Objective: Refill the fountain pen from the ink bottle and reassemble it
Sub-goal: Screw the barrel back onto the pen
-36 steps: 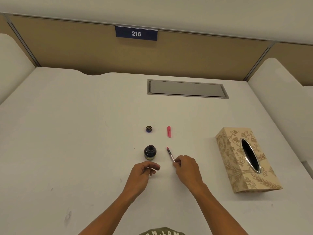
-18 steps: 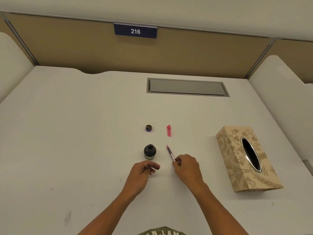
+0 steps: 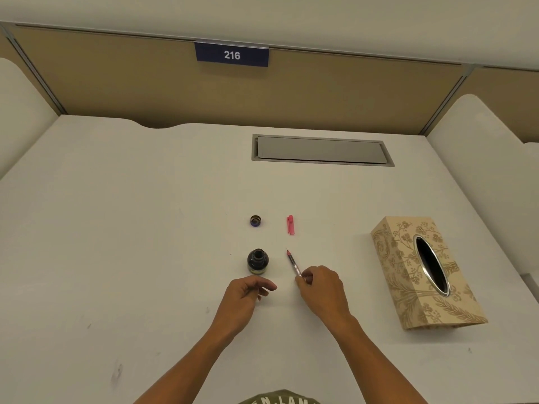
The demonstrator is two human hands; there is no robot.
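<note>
A dark ink bottle [image 3: 257, 261] stands uncapped on the white desk [image 3: 131, 228]. Its round cap [image 3: 255, 221] lies a little farther back. To the cap's right lies a pink pen cap [image 3: 290, 225]. My right hand [image 3: 322, 291] pinches the rear end of the pen's pink nib section [image 3: 293, 263], whose nib points away from me, right of the bottle. My left hand [image 3: 243, 298] rests on the desk just in front of the bottle with fingers loosely curled; whether it holds anything is hidden.
A patterned beige tissue box [image 3: 420, 272] lies at the right. A grey cable hatch [image 3: 320, 150] is set into the desk at the back. Partition walls enclose the back and both sides.
None of the objects has shifted. Both hands stay where they were; only the camera view drifts slightly.
</note>
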